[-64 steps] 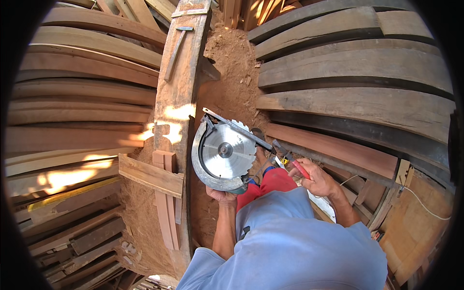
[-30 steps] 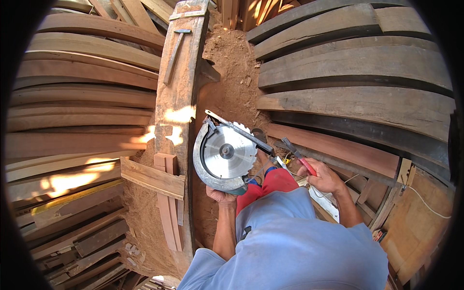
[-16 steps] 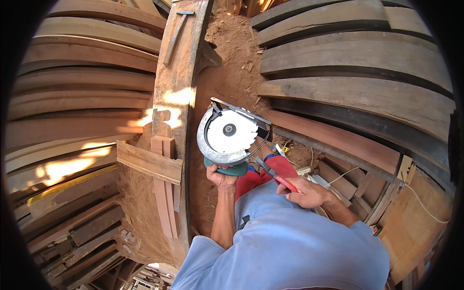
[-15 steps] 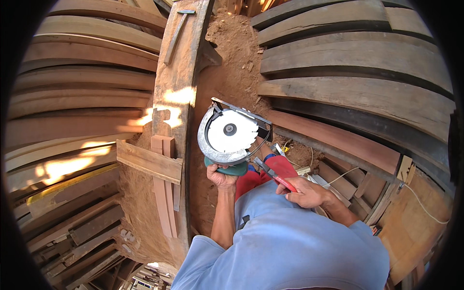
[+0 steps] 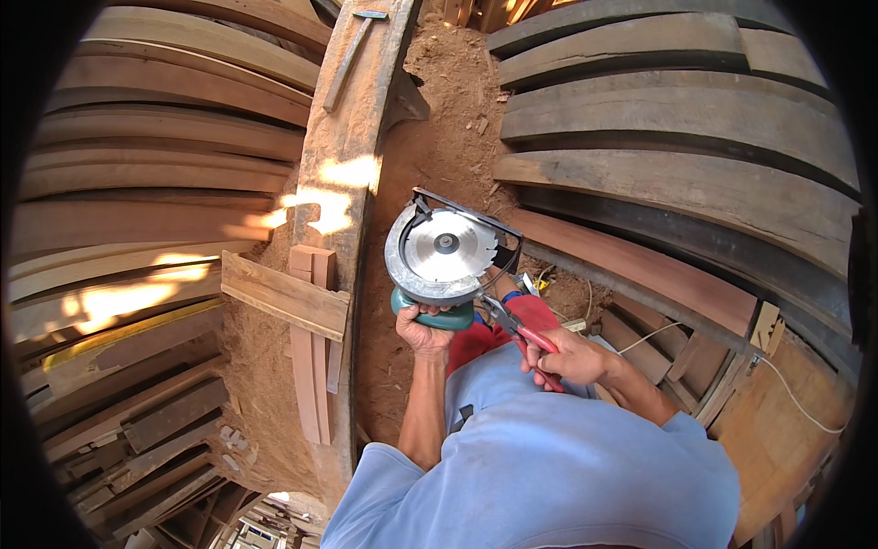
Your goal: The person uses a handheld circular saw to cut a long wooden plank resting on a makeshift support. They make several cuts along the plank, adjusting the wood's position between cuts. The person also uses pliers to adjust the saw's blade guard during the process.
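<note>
My left hand (image 5: pixel 423 335) is wrapped round the green body of a circular saw (image 5: pixel 396 259), held up over my lap. The round toothed blade (image 5: pixel 462 258) faces upward, with a metal guard around its left and lower side and a dark base plate along its upper right. In my right hand (image 5: pixel 581 355) is a pair of pliers (image 5: pixel 538 339) with red handles, which stand spread apart. The pliers' jaws are at the saw's lower right edge, near a thin bent wire or lever; whether they grip it cannot be made out.
Left of me runs a long wooden bench (image 5: pixel 343 137) bearing a hammer (image 5: pixel 355 59), a short crosswise board (image 5: pixel 283 297) and narrow wood strips (image 5: pixel 309 384). Stacked planks (image 5: pixel 165 146) lie to the left, heavier timbers (image 5: pixel 677 119) to the right. A pale cord (image 5: pixel 796 384) hangs at right.
The pliers' handles have spread apart, and their jaws have come to the saw's edge. The blade's glare has dulled to grey. The whole view has shifted slightly.
</note>
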Motion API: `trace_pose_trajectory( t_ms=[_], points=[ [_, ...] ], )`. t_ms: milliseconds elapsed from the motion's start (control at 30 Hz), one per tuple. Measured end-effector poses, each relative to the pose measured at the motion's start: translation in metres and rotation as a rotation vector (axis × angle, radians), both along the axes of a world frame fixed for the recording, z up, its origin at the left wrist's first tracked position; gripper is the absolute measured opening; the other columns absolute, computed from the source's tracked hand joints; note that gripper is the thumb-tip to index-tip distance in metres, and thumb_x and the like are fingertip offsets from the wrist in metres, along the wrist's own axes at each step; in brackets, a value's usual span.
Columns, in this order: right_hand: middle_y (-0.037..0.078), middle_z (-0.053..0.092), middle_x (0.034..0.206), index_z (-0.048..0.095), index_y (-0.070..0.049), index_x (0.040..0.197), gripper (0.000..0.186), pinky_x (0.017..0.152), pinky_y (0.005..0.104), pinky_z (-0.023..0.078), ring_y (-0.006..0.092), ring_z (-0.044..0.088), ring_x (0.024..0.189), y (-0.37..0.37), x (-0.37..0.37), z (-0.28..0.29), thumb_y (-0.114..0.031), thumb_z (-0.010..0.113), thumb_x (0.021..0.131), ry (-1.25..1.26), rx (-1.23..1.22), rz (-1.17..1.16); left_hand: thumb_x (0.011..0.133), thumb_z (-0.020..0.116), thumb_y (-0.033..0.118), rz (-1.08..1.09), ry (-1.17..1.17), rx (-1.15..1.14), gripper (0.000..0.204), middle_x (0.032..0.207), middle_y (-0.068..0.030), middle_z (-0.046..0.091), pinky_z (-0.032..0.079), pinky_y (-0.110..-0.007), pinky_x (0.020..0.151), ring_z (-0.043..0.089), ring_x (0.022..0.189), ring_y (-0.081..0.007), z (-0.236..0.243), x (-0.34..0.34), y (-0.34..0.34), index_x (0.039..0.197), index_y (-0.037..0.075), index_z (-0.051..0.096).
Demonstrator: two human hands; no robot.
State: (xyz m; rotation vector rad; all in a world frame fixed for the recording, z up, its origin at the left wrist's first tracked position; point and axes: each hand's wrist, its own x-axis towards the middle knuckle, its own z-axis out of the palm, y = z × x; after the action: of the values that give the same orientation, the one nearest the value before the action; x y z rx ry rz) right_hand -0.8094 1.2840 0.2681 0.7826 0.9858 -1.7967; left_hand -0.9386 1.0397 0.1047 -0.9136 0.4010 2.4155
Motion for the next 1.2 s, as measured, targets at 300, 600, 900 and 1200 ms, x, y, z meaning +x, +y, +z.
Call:
trace_pose_trajectory(
  t_ms=[300,600,900,1200],
  points=[
    [0.018,0.063,0.121,0.056,-0.006,0.107,0.011,0.077,0.0432,0.062,0.0217,0.071,0.09,-0.035,0.012,-0.026,-0.01,0.063,0.099,-0.121,-0.716,-0.69,0.072,0.063,0.014,0.056,-0.026,0.005,0.011,0.071,0.0008,0.051,0.047,-0.038,0.071,0.052,0.066,-0.0166,-0.002,-0.007,-0.002,0.08,0.01,0.057],
    [0.02,0.066,0.114,0.058,-0.002,0.111,0.017,0.064,0.0364,0.06,0.0203,0.071,0.081,-0.007,-0.009,-0.013,-0.004,0.053,0.094,0.014,-0.091,-0.08,0.073,0.065,0.018,-0.067,0.019,0.018,0.013,0.07,-0.003,0.052,0.047,-0.043,0.083,0.053,0.071,-0.0227,0.004,-0.008,-0.008,0.077,0.011,0.055],
    [0.017,0.063,0.115,0.053,-0.008,0.105,0.01,0.078,0.044,0.062,0.0231,0.071,0.09,-0.041,0.022,-0.047,-0.007,0.061,0.098,-0.157,-0.803,-0.758,0.071,0.065,0.012,-0.006,-0.023,-0.015,0.013,0.071,-0.0001,0.052,0.048,-0.039,0.074,0.053,0.068,-0.0179,0.011,-0.003,0.001,0.082,0.008,0.059],
    [0.015,0.06,0.125,0.057,-0.006,0.131,0.032,0.085,0.0464,0.065,0.0289,0.072,0.115,-0.011,0.007,-0.029,-0.008,0.06,0.099,-0.076,-0.423,-0.385,0.072,0.065,0.013,-0.072,-0.004,0.02,0.012,0.072,-0.0001,0.052,0.047,-0.038,0.075,0.052,0.07,-0.0178,0.003,-0.009,-0.002,0.081,0.008,0.058]
  ],
)
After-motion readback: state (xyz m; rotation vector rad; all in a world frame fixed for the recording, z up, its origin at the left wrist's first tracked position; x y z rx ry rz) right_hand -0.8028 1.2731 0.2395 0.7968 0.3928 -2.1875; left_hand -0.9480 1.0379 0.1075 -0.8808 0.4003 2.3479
